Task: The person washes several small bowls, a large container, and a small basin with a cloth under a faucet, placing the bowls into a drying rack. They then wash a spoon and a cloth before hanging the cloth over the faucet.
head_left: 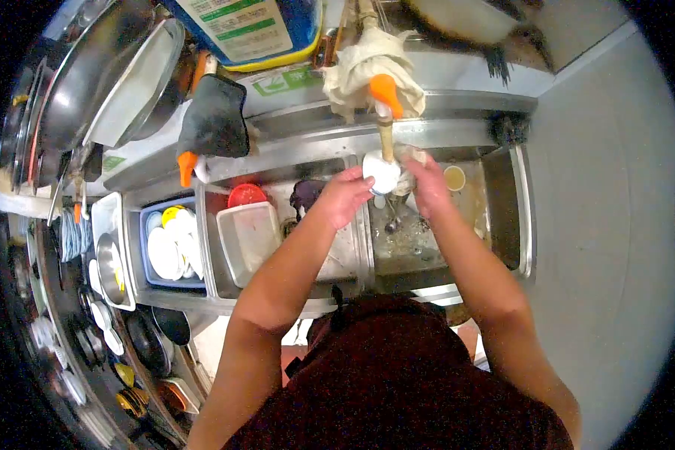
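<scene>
Under the tap spout (386, 141), my left hand (345, 196) grips a small white dish (382, 174) by its left edge, thumb on the face. Close on the dish's right side is my right hand (430, 186), fingers curled around something pale and crumpled that I cannot make out. Both hands are over the right sink basin (405, 255), which has shallow murky water, a spoon-like metal piece (392, 225) and a small round cup with yellowish contents (454, 178) in it. The tap has an orange lever (385, 91) and a cloth (352, 71) draped around it.
A second orange-handled tap (187, 166) has a dark cloth (216, 112) over it. The middle basin holds a white tub (249, 236) and red container (247, 195). Leftward stands a blue bin (144, 259) of white dishes. A blue jug (304, 30) and pans (75, 90) stand behind.
</scene>
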Action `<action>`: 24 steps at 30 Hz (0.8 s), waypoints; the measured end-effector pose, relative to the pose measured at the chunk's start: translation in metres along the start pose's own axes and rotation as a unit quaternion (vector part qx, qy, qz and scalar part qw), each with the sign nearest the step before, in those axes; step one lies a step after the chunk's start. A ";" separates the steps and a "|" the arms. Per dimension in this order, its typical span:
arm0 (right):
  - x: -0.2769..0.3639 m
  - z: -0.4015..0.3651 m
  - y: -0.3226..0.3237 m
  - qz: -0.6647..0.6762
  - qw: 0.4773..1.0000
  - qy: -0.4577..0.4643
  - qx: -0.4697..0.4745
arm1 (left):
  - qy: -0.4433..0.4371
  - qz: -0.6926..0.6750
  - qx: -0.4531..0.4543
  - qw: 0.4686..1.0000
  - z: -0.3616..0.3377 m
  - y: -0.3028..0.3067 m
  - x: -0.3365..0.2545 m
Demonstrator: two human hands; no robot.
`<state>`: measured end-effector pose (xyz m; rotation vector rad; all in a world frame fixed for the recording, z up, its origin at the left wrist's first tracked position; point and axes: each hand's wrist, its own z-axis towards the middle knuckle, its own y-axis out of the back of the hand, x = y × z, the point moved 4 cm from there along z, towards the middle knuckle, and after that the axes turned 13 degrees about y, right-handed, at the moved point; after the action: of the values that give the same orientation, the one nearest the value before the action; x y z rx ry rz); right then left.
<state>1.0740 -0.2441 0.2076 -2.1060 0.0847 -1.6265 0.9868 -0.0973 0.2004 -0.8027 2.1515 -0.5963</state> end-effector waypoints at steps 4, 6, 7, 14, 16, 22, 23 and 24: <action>0.006 -0.007 -0.049 -0.231 0.954 0.145 0.121 | -0.020 -0.013 -0.005 1.000 0.002 0.009 -0.010; 0.020 -0.019 -0.082 -0.398 0.730 0.467 0.301 | -0.034 0.038 0.004 0.999 0.002 0.010 -0.013; 0.019 -0.015 -0.083 -0.397 0.731 0.467 0.300 | -0.047 0.086 0.012 0.995 0.000 0.008 -0.014; 0.006 0.031 -0.060 -0.361 0.904 0.199 0.110 | -0.067 0.154 -0.019 0.986 0.012 0.017 0.003; -0.003 0.019 -0.068 -0.372 0.856 0.327 0.149 | -0.065 0.134 -0.030 0.988 0.019 0.025 0.008; -0.030 0.048 -0.025 -0.295 0.950 0.053 0.089 | -0.069 0.075 -0.050 0.994 0.006 -0.006 0.010; -0.022 0.039 -0.034 -0.396 0.897 0.180 0.075 | -0.045 -0.036 -0.074 0.996 0.013 -0.003 0.009; 0.005 0.012 -0.057 -0.422 0.885 0.185 0.061 | -0.040 -0.145 0.010 0.989 0.028 0.016 0.014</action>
<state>1.0735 -0.1908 0.2330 -1.7856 -0.9087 -2.4171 0.9952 -0.1007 0.1664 -1.1207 1.9665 -0.7184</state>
